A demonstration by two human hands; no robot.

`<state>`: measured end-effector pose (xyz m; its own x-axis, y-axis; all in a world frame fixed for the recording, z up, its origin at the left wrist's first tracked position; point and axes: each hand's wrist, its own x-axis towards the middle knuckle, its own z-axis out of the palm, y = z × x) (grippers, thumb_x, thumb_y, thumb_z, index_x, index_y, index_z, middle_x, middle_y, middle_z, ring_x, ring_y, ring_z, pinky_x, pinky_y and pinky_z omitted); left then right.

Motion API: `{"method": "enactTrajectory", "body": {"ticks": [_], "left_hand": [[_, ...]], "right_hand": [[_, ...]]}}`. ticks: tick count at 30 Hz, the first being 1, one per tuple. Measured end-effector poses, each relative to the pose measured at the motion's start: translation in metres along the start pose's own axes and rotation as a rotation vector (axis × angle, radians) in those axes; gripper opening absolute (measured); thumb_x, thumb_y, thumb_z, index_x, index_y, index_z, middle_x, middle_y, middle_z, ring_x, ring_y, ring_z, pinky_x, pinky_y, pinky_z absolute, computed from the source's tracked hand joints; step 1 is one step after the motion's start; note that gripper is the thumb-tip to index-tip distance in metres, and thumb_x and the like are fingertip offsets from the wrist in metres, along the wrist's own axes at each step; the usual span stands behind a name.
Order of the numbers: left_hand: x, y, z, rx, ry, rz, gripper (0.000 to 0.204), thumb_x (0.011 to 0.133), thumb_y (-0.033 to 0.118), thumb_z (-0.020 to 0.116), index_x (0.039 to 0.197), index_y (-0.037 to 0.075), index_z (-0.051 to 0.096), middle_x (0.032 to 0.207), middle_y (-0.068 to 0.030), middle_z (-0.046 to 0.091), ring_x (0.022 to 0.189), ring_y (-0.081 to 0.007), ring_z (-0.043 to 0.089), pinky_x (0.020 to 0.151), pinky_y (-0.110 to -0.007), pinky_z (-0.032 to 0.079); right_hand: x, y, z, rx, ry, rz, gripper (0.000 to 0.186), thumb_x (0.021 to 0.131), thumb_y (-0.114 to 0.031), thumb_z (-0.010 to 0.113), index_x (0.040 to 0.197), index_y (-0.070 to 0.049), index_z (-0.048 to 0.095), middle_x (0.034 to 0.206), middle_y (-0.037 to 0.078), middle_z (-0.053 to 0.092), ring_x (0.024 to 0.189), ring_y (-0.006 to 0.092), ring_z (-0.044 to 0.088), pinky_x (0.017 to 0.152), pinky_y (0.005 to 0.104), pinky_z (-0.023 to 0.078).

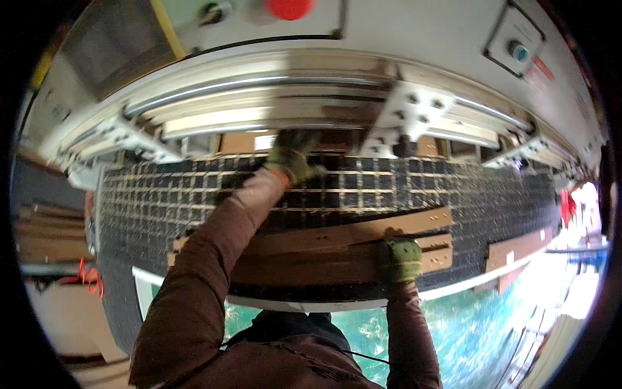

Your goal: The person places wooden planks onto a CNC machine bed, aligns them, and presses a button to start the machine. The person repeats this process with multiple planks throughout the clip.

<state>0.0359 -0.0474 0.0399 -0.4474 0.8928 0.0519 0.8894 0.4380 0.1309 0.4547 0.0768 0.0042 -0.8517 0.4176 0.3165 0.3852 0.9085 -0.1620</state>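
My left hand [291, 159], in a green and dark glove, reaches forward over the black gridded worktable [356, 181], just before the machine's rail assembly; motion blur hides what its fingers hold, if anything. Several brown wooden boards with small holes [337, 235] lie across the table's near half, below that hand. My right hand [400, 258], in a similar glove, grips the boards near their right end, its fingers bent over a board's edge.
A pale machine body with metal rails [207, 87], bracket blocks [414, 107] and a red button [289, 6] spans the far side. More boards lie at the table's right [518, 249] and are stacked at the left [48, 233]. A green floor [466, 324] shows below.
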Motion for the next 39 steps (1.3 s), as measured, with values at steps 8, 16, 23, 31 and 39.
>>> {"method": "enactTrajectory", "body": {"ticks": [8,16,23,31,39], "left_hand": [[-0.192,0.051,-0.035,-0.168,-0.729,-0.099,0.105,0.084,0.081,0.07,0.168,0.03,0.033,0.173,-0.0181,0.031,0.159,-0.0438,0.028,0.127,-0.062,0.027],[-0.142,0.044,-0.046,-0.094,-0.502,0.026,0.085,0.092,0.06,0.07,0.162,0.018,0.046,0.167,-0.016,0.042,0.152,-0.0401,0.04,0.125,-0.054,0.034],[-0.123,0.008,-0.006,-0.019,-0.236,-0.017,0.082,0.091,0.054,0.076,0.16,0.018,0.048,0.161,-0.0173,0.047,0.149,-0.0424,0.04,0.126,-0.054,0.03],[-0.116,-0.013,0.03,0.012,-0.008,0.097,0.084,0.089,0.052,0.079,0.159,0.019,0.049,0.155,-0.0217,0.049,0.141,-0.0474,0.045,0.119,-0.062,0.036],[-0.059,-0.027,0.021,0.047,-0.055,0.047,0.085,0.094,0.058,0.071,0.165,0.023,0.039,0.162,-0.0176,0.043,0.149,-0.0454,0.036,0.125,-0.062,0.026]], "right_hand": [[0.01,-0.016,-0.01,0.06,0.12,-0.019,0.033,0.096,-0.039,0.068,0.109,-0.01,0.077,0.098,0.013,0.074,0.091,0.0363,0.068,0.079,0.0515,0.053],[0.004,-0.001,-0.008,-0.024,-0.081,0.04,0.022,0.095,-0.031,0.069,0.103,-0.011,0.075,0.1,0.015,0.075,0.09,0.0411,0.068,0.079,0.0551,0.053],[0.014,-0.025,-0.023,0.043,-0.035,0.117,0.019,0.094,-0.029,0.072,0.098,-0.011,0.076,0.092,0.014,0.072,0.087,0.0409,0.067,0.08,0.055,0.053],[0.002,-0.009,-0.002,0.055,0.024,0.096,0.02,0.088,-0.034,0.076,0.087,-0.014,0.072,0.083,0.01,0.067,0.085,0.0363,0.065,0.077,0.0509,0.052],[0.002,-0.011,-0.014,0.056,-0.031,0.103,0.027,0.078,-0.028,0.075,0.103,-0.02,0.075,0.096,0.006,0.07,0.095,0.0333,0.066,0.085,0.0488,0.053]]}}
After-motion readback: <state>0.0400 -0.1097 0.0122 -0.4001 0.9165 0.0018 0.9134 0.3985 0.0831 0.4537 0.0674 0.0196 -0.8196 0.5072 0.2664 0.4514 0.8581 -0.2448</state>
